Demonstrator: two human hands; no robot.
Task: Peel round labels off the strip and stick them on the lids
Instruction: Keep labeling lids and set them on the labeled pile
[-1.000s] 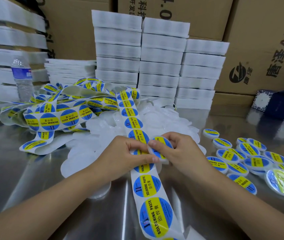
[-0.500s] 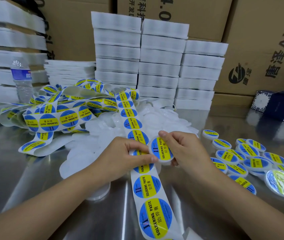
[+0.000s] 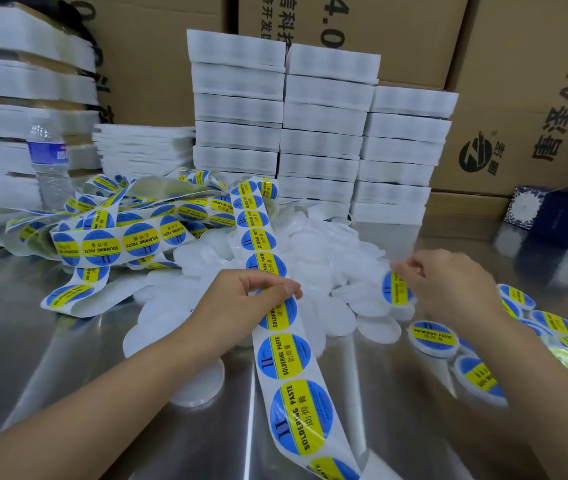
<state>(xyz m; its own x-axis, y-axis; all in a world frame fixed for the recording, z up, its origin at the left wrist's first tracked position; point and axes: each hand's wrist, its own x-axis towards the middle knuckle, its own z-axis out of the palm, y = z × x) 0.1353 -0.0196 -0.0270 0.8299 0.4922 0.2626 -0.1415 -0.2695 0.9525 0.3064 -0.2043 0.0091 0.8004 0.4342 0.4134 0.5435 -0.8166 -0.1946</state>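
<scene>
Steel, brushed and shiny, covers the whole tabletop (image 3: 68, 341) I am looking down on from the head camera, and it mirrors the boxes behind it. Running from the near edge away across the middle is the label strip (image 3: 284, 355), white backing with blue-and-yellow round labels reading "SOLDERING PASTE". My left hand (image 3: 241, 306) lies on the strip, thumb and curled fingers pinching it over one label. Farther left the strip loops into a loose tangle (image 3: 130, 230) on the steel.

Under and behind the strip sits a heap of plain white lids (image 3: 327, 258), spilling toward me. My right hand (image 3: 448, 289) is out to the right of that heap, fingertips closed on the edge of a labelled lid (image 3: 395, 289) held tilted just above the white ones; the hand is blurred, so I cannot tell the grip more exactly. On the near right, finished lids (image 3: 433, 337) with labels on them lie scattered flat on the steel, some overlapping.

At the far side, three stacks of white foam trays (image 3: 324, 116) stand side by side, with a lower stack (image 3: 144, 147) to their left and more trays piled at the far left. A clear water bottle (image 3: 48, 161) with a blue label stands upright at the left. Brown cardboard cartons (image 3: 517, 98) with printed characters wall off the back, and a dark blue patterned box (image 3: 562, 216) sits at the far right.
</scene>
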